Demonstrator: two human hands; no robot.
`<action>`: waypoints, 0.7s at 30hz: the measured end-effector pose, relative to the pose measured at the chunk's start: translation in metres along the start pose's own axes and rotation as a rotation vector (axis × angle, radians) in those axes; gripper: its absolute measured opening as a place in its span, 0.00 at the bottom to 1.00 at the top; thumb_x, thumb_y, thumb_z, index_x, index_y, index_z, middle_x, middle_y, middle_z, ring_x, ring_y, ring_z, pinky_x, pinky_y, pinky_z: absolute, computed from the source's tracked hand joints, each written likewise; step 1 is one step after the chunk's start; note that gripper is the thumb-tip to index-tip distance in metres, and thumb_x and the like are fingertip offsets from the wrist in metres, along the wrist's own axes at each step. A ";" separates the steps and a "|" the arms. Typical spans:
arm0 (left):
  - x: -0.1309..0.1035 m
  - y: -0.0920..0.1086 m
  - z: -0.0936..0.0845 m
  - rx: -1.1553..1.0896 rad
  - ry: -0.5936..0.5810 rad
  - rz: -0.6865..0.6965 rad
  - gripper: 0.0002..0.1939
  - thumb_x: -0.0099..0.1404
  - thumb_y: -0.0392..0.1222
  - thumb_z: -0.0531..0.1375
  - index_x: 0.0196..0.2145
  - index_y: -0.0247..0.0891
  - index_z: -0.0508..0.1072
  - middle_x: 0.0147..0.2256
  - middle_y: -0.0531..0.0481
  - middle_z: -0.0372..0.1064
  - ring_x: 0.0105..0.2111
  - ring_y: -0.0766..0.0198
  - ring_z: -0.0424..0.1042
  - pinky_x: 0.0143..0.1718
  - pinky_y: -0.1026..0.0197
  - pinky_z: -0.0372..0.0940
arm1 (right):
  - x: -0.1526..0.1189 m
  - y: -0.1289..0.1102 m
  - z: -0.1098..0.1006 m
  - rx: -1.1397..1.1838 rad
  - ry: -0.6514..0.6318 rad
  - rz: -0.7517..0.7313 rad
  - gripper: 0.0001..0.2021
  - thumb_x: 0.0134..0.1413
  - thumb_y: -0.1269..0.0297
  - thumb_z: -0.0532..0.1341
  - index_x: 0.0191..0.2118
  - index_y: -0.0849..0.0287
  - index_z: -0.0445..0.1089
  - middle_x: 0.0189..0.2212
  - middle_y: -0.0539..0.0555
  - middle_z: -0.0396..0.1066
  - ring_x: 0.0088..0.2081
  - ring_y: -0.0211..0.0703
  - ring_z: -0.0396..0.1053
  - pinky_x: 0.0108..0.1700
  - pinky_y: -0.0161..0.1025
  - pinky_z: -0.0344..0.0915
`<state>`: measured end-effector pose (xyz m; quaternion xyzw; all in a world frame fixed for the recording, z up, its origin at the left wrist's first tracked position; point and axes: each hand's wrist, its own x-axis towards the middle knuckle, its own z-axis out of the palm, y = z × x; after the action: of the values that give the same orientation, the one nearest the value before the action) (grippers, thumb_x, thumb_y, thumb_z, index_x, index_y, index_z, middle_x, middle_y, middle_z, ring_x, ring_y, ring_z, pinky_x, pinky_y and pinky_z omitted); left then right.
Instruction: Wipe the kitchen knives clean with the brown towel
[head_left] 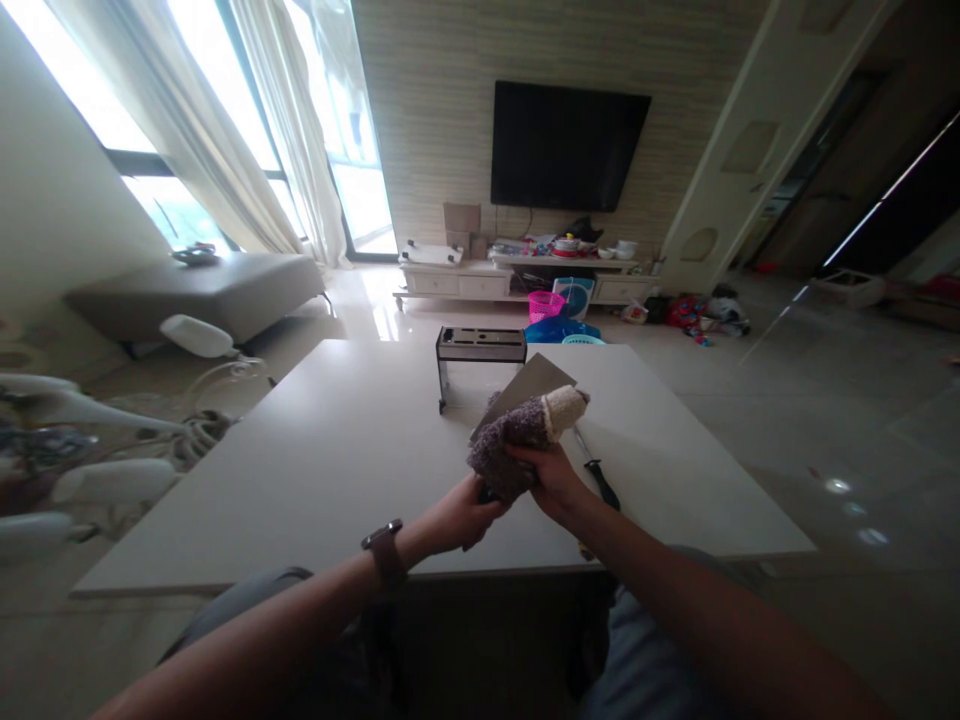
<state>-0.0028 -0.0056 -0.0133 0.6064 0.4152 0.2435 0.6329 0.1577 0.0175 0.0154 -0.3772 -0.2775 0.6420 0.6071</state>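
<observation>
Knife (535, 380) is near the centre of the frame, gripped at its lower end by the left hand (463, 514). The right hand (553, 482) holds a cloth (511, 436) over it. On the surface (300, 480), a rack (481, 346) stands at upper middle, a rod (604, 486) lies right of centre.

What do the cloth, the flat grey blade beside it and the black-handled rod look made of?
The cloth looks like a fluffy textile, perhaps microfibre: its purple-brown and cream surface is nubbly. The flat blade seems metal, probably steel, with a dull finish: even grey, straight-edged. The black handle could be plastic or rubber, being plain and dark; the rod, thin and pale, looks like metal.
</observation>
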 end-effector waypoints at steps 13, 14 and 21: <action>0.005 -0.010 0.001 -0.058 -0.004 -0.005 0.21 0.63 0.51 0.65 0.45 0.39 0.60 0.15 0.68 0.56 0.10 0.71 0.55 0.10 0.70 0.53 | 0.000 0.005 -0.003 -0.034 0.041 -0.026 0.23 0.23 0.72 0.79 0.35 0.61 0.81 0.35 0.55 0.83 0.38 0.50 0.79 0.47 0.47 0.74; 0.006 -0.010 0.001 -0.068 -0.005 -0.014 0.21 0.62 0.51 0.65 0.45 0.40 0.60 0.15 0.68 0.56 0.10 0.71 0.54 0.10 0.70 0.53 | 0.001 0.005 -0.003 -0.034 0.047 -0.021 0.23 0.23 0.72 0.79 0.35 0.62 0.81 0.35 0.55 0.83 0.38 0.50 0.79 0.47 0.47 0.74; 0.009 -0.004 0.003 -0.081 -0.034 -0.026 0.19 0.63 0.50 0.65 0.42 0.40 0.60 0.15 0.67 0.56 0.10 0.71 0.54 0.10 0.70 0.53 | 0.006 -0.003 -0.004 -0.022 0.073 -0.033 0.21 0.25 0.72 0.79 0.35 0.62 0.81 0.34 0.55 0.83 0.36 0.50 0.80 0.45 0.47 0.76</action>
<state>0.0038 -0.0012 -0.0199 0.5789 0.4022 0.2414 0.6669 0.1630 0.0230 0.0147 -0.4025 -0.2682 0.6146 0.6231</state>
